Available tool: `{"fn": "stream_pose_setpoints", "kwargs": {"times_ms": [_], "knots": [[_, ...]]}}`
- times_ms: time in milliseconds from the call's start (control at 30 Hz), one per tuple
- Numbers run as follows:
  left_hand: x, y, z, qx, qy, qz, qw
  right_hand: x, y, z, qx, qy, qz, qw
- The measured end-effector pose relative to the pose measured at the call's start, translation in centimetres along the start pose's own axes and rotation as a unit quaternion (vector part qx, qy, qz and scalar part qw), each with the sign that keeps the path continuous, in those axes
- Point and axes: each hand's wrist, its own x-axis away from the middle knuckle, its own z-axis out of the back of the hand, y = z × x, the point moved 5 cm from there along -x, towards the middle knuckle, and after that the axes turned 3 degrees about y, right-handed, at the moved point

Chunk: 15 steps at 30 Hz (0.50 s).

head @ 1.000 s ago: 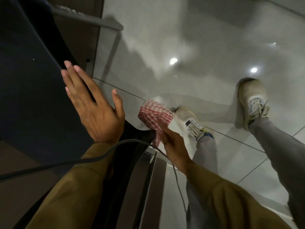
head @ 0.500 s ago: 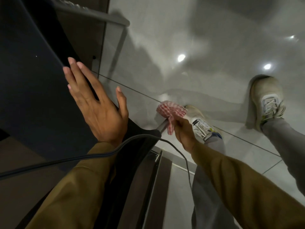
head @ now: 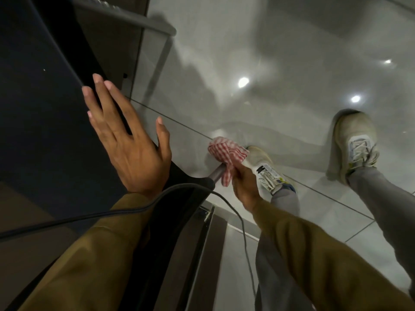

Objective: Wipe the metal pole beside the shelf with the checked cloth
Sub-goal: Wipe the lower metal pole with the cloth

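The red-and-white checked cloth [head: 226,153] is bunched around the metal pole [head: 216,172], low down near the floor. My right hand [head: 244,184] grips the cloth against the pole. Only a short grey stretch of the pole shows, between the cloth and the dark shelf edge; the rest is hidden. My left hand [head: 130,140] rests flat with its fingers spread on the dark shelf panel [head: 38,113], holding nothing.
Glossy grey floor tiles [head: 258,52] lie below. My two pale shoes [head: 267,169] [head: 354,142] stand beside the pole. A dark cable [head: 112,212] runs across my left sleeve and down past the pole. A grey bar [head: 134,19] juts out at top left.
My right hand has slid the cloth farther down the pole toward the floor, and a short stretch of bare pole now shows above it. The left hand stays flat on the panel.
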Motion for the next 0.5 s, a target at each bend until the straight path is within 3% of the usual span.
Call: {"fn": "stream_pose_setpoints", "kwargs": {"times_ms": [100,167,300,400,500], "knots": [[0.0,-0.1,-0.2,-0.004,0.003,-0.004,1.000,-2.5,0.2,-0.1,-0.048,0.032,-0.104,0.993],[0.0,-0.2,-0.2,-0.005,0.002,-0.004,1.000,-2.3,-0.4,-0.5,-0.067,0.030,-0.112,0.991],[0.0,0.1,0.0,-0.006,-0.003,-0.002,1.000,2.7,-3.5,0.0,0.054,0.031,0.041,0.997],[-0.1,0.2,0.2,-0.008,-0.010,-0.003,1.000,7.3,-3.2,-0.9,0.167,-0.017,0.163,0.972],[0.0,0.3,0.3,-0.004,-0.014,-0.004,1.000,7.7,-2.0,-1.0,0.169,-0.030,0.157,0.973]]}}
